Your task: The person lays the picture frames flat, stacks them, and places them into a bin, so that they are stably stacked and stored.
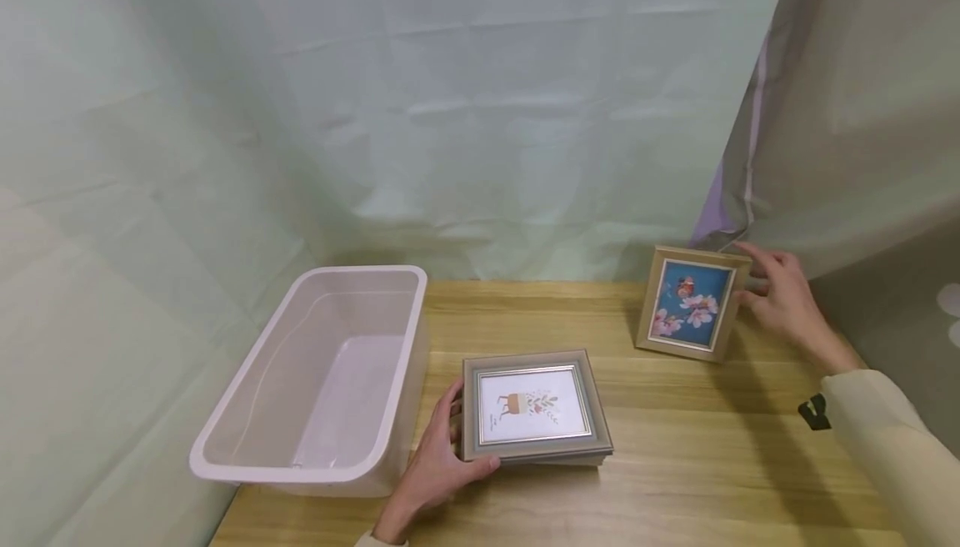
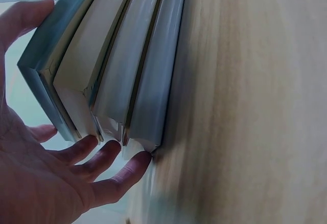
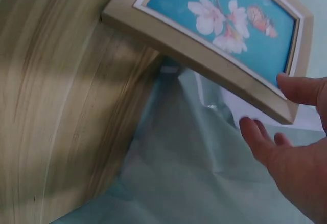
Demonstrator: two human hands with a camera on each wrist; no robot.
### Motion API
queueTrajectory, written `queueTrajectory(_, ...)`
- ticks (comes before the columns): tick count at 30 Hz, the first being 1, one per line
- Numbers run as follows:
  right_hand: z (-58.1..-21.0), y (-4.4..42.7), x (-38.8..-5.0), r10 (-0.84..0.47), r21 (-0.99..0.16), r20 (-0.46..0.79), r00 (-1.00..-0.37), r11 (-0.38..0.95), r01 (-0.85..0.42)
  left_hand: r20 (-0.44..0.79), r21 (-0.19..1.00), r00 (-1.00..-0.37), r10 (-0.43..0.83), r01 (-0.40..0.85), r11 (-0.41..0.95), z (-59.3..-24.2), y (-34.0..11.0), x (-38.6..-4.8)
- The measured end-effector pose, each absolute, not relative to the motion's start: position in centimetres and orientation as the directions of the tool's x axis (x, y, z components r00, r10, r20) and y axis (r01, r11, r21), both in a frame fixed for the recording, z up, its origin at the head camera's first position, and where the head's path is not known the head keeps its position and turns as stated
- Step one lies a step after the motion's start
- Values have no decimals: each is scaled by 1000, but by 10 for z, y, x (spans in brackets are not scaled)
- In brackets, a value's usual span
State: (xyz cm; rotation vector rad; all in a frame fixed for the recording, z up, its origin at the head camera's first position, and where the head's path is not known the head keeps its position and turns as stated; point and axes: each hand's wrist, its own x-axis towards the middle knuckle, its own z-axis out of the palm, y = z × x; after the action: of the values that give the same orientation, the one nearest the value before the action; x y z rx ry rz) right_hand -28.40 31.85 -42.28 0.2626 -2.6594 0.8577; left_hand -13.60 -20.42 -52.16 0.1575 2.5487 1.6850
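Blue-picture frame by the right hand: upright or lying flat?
Upright: the head view shows the blue-picture frame standing on its lower edge on the table, picture facing out.

I see the table [image 1: 525, 318] as smooth wood grain with a low sheen. The bin [image 1: 277, 474] looks like smooth plastic, semi-glossy along its rim. The back sheet [image 1: 480, 130] reads to me as thin, creased fabric with a soft sheen; the right curtain [image 1: 862, 113] looks like matt cloth, as does the sleeve [image 1: 892, 434]. The upright frame [image 1: 692, 305] has a smooth satin border, the flat frame [image 1: 532, 448] a metallic-looking inner lip round a paper-like print [image 1: 525, 414]. The edges of the stack [image 2: 107, 70] look smooth, but I can't tell wood from plastic.
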Motion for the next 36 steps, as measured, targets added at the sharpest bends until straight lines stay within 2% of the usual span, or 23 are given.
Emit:
queueTrajectory(7,-425,327,-291,-122,-509,328,-937,812,-284,-19,921,-990,138,36,388,-522,-200,-136)
queueTrajectory(14,-432,335,-295,-175,-471,343,-923,818,-330,-32,918,-990,141,27,396,-521,-198,-134)
queueTrajectory(23,-434,339,-295,-196,-547,263,-945,776,-314,-36,914,-989,145,26,405,-520,-201,-132)
queueTrajectory(36,-438,332,-283,-165,-592,341,-925,727,-348,-29,914,-988,149,34,404,-521,-202,-134)
